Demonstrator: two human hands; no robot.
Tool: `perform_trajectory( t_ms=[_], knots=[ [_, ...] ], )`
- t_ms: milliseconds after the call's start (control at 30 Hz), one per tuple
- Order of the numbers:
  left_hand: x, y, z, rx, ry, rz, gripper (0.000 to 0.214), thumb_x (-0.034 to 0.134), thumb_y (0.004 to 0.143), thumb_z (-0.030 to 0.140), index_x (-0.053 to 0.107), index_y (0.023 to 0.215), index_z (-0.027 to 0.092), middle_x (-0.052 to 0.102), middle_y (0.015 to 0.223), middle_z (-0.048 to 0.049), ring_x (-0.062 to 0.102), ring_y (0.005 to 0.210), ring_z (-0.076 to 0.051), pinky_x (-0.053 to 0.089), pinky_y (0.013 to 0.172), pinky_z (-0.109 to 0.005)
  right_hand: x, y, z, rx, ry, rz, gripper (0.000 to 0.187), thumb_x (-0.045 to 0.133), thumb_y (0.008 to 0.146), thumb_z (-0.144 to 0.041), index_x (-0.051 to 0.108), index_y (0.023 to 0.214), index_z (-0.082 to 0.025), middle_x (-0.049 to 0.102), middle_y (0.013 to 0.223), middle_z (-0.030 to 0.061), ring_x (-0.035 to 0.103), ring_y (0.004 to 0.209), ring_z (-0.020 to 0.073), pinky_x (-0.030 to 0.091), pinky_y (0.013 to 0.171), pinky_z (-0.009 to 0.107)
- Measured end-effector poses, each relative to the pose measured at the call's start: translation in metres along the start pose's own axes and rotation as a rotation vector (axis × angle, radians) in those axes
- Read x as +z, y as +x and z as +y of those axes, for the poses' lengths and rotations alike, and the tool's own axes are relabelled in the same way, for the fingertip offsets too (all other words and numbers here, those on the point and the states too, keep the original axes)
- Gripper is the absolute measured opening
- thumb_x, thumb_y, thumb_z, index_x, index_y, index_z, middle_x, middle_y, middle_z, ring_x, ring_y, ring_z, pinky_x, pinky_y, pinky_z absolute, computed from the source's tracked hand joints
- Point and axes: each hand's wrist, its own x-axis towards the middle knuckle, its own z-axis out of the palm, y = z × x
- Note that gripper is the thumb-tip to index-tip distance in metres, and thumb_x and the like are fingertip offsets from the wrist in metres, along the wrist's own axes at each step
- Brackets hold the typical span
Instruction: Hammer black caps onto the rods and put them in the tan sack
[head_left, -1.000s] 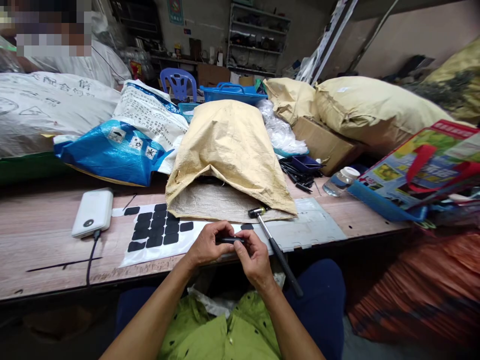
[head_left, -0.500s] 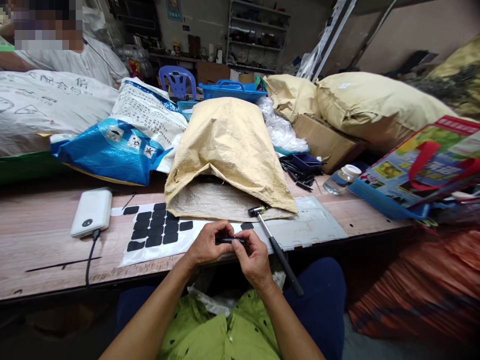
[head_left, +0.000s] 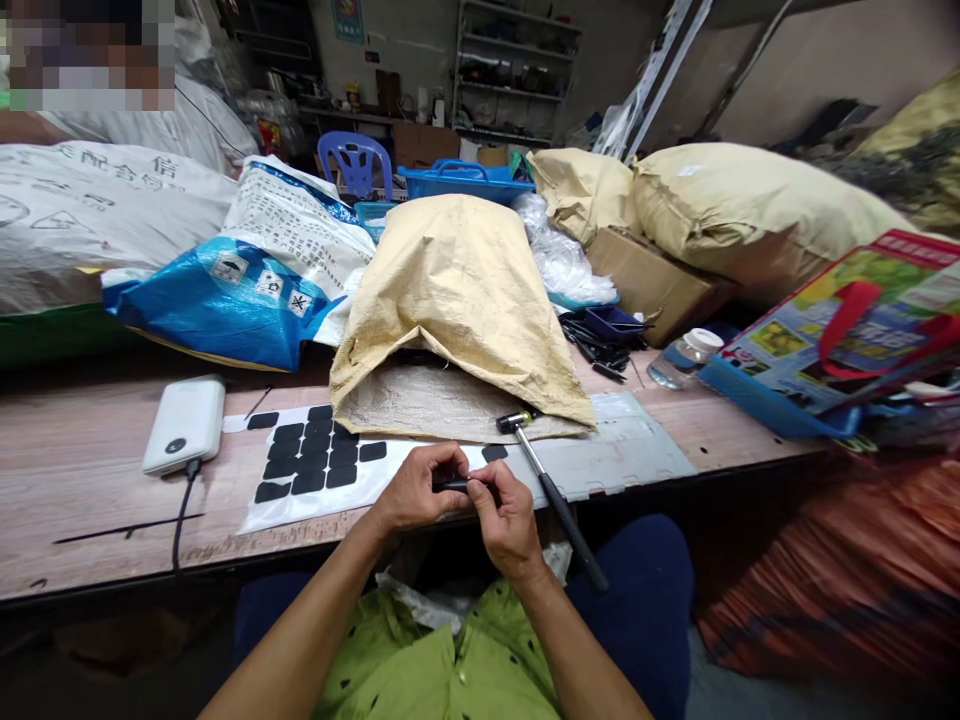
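My left hand and my right hand meet at the table's front edge, both closed on a small black rod-like piece. Fingers cover much of it, so its exact kind is hidden. Just to the right lies a hammer, its head on the table by the sack and its black handle jutting over the edge. Behind my hands a tan woven sack lies with its mouth open toward me. Left of my hands is a white sheet bearing rows of black rounded-square stickers.
A white power bank with a black cable stands at the left. Beyond it lies a blue-and-white sack. To the right are black slim parts, a lidded jar and a colourful bag. Another person sits at the far left.
My fingers have shifted slightly around the black piece, which shows a little less now. At the far left, the other person has moved a little. The things on the table stay put.
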Motion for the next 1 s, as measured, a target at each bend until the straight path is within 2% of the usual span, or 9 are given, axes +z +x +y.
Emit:
perform_trajectory(
  t_ms=[267, 400, 433, 533, 633, 700, 800, 900, 1000],
  knots=[
    [-0.006, 0.0, 0.004, 0.062, -0.025, -0.036, 0.034, 0.078, 0.073, 0.043, 0.064, 0.086, 0.015, 0.058, 0.077, -0.0005, 0.048, 0.071, -0.014, 0.037, 0.067, -0.026, 0.003, 0.001, 0.001, 0.031, 0.056, 0.027, 0.014, 0.058, 0.096, -0.031, 0.063, 0.09, -0.02, 0.059, 0.078, -0.0003, 0.057, 0.073, 0.0148, 0.044, 0.069, 0.027],
    [-0.012, 0.0, 0.002, 0.122, -0.209, 0.031, 0.039, 0.074, 0.073, 0.048, 0.067, 0.095, 0.016, 0.063, 0.097, -0.0073, 0.054, 0.087, -0.021, 0.041, 0.079, -0.031, -0.023, -0.009, 0.002, 0.146, 0.31, 0.093, 0.022, 0.062, 0.094, -0.041, 0.061, 0.087, -0.021, 0.052, 0.071, -0.0021, 0.047, 0.057, 0.0115, 0.039, 0.054, 0.024],
    [-0.013, 0.001, 0.002, 0.122, -0.247, 0.061, 0.038, 0.074, 0.073, 0.047, 0.067, 0.095, 0.016, 0.063, 0.1, -0.0085, 0.054, 0.09, -0.022, 0.041, 0.081, -0.032, -0.034, -0.014, 0.002, 0.183, 0.396, 0.057, 0.025, 0.063, 0.092, -0.045, 0.06, 0.087, -0.021, 0.051, 0.07, -0.0023, 0.044, 0.054, 0.0107, 0.036, 0.05, 0.024],
    [-0.012, 0.002, -0.001, 0.091, -0.291, 0.093, 0.034, 0.073, 0.074, 0.045, 0.067, 0.091, 0.017, 0.063, 0.101, -0.0095, 0.054, 0.09, -0.022, 0.042, 0.08, -0.032, -0.06, -0.032, 0.003, 0.316, 0.488, -0.25, 0.031, 0.067, 0.086, -0.05, 0.061, 0.085, -0.02, 0.053, 0.07, -0.0015, 0.043, 0.053, 0.0107, 0.035, 0.049, 0.024],
    [-0.01, 0.002, -0.002, 0.074, -0.256, 0.062, 0.031, 0.074, 0.075, 0.042, 0.067, 0.091, 0.017, 0.062, 0.099, -0.0087, 0.053, 0.087, -0.021, 0.042, 0.079, -0.032, -0.059, -0.054, 0.018, 0.449, 0.275, -0.479, 0.026, 0.068, 0.086, -0.044, 0.064, 0.082, -0.019, 0.057, 0.069, -0.0015, 0.05, 0.06, 0.0127, 0.039, 0.057, 0.024],
    [-0.01, 0.002, -0.002, 0.076, -0.233, 0.041, 0.029, 0.074, 0.077, 0.041, 0.067, 0.091, 0.017, 0.062, 0.098, -0.0082, 0.053, 0.087, -0.021, 0.042, 0.079, -0.031, -0.044, -0.068, 0.038, 0.502, 0.129, -0.449, 0.022, 0.066, 0.085, -0.04, 0.065, 0.081, -0.018, 0.062, 0.071, -0.0005, 0.055, 0.066, 0.0151, 0.043, 0.062, 0.024],
    [-0.01, 0.002, -0.002, 0.078, -0.226, 0.035, 0.028, 0.074, 0.078, 0.04, 0.067, 0.091, 0.016, 0.062, 0.098, -0.0077, 0.053, 0.087, -0.02, 0.042, 0.078, -0.031, -0.019, -0.082, 0.068, 0.595, -0.125, -0.383, 0.022, 0.059, 0.086, -0.03, 0.07, 0.1, -0.017, 0.073, 0.091, 0.0054, 0.066, 0.088, 0.0216, 0.049, 0.081, 0.03],
    [-0.011, 0.002, -0.003, 0.078, -0.216, 0.034, 0.028, 0.074, 0.079, 0.04, 0.066, 0.091, 0.016, 0.062, 0.097, -0.0072, 0.053, 0.085, -0.019, 0.042, 0.077, -0.03, -0.007, -0.086, 0.086, 0.656, -0.35, -0.465, 0.038, 0.054, 0.087, -0.024, 0.067, 0.122, -0.018, 0.075, 0.109, 0.0089, 0.068, 0.104, 0.0242, 0.048, 0.091, 0.031],
    [-0.01, 0.002, -0.004, 0.086, -0.177, 0.034, 0.027, 0.074, 0.08, 0.039, 0.067, 0.09, 0.016, 0.062, 0.096, -0.0063, 0.053, 0.083, -0.018, 0.042, 0.077, -0.03, -0.006, -0.087, 0.09, 0.637, -0.441, -0.558, 0.041, 0.051, 0.088, -0.021, 0.066, 0.126, -0.02, 0.074, 0.117, 0.0087, 0.068, 0.111, 0.0232, 0.047, 0.093, 0.028]
  ],
)
